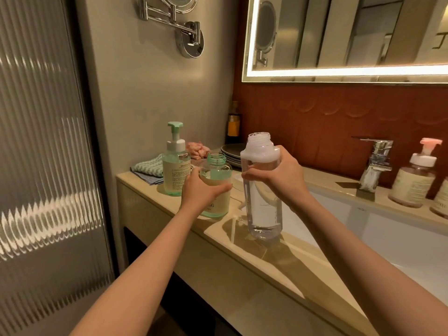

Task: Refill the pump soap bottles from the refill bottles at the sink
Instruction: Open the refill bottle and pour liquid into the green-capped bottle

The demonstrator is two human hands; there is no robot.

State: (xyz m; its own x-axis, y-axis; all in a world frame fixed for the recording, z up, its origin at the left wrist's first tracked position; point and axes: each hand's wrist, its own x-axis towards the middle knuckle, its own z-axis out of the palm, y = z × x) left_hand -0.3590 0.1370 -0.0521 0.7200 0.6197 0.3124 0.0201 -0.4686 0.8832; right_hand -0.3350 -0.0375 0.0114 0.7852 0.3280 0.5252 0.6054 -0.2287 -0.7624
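Both forearms reach in over the counter (150, 190) edge. My left hand (201, 190) wraps the waist of a green bottle (217, 163), thumb to one side and fingers round the front of its cream label; the bottle stands upright on the counter, its threaded neck open with no pump on it. My right hand (274, 175) grips a clear bottle (263, 209) high on its shoulder, fingers curled round it. It is upright, just right of the green one and apart from it, neck open too, with white foam gathered under the shoulder and only a little liquid at the bottom — whether its base touches the counter I cannot tell.

Behind my left hand stands a pump bottle (175, 170) with a mint-green head fitted, just beside the green bottle. Farther back lie a striped cloth (148, 167), a stack of plates (230, 151) and a dark bottle (234, 122) in the corner. To the right, past the sink (363, 226), a chrome tap (374, 161) and a pink-topped bottle (412, 180) stand along the back ledge.
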